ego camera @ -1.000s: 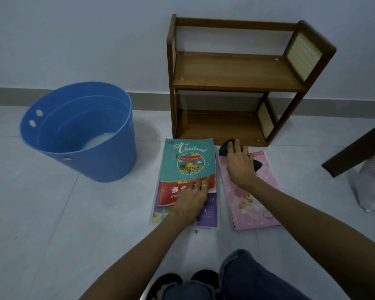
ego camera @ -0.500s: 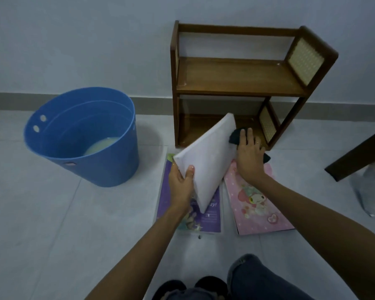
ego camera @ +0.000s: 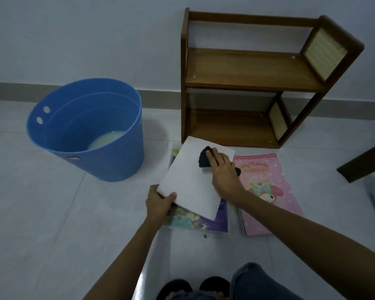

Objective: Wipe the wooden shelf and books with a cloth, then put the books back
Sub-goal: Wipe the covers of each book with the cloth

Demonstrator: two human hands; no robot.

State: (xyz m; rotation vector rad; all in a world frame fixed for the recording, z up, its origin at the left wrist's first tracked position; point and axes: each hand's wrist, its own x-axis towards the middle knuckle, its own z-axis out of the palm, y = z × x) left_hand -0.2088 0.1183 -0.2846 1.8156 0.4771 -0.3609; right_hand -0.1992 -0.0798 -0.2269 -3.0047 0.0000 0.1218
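Book flipped, plain back now up.
Left hand (ego camera: 160,203) grips book (ego camera: 193,180); right hand (ego camera: 222,169) presses cloth (ego camera: 205,158) flat onto it: wiping resumes.

White-backed book (ego camera: 188,180) under dark cloth (ego camera: 204,159), wooden shelf (ego camera: 247,70) behind

Cloth (ego camera: 204,158) mostly under right hand (ego camera: 222,169); purple book (ego camera: 212,221) half covered.

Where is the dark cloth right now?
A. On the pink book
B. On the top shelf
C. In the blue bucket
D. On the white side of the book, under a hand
D: the right hand presses the dark cloth on the book's white side.
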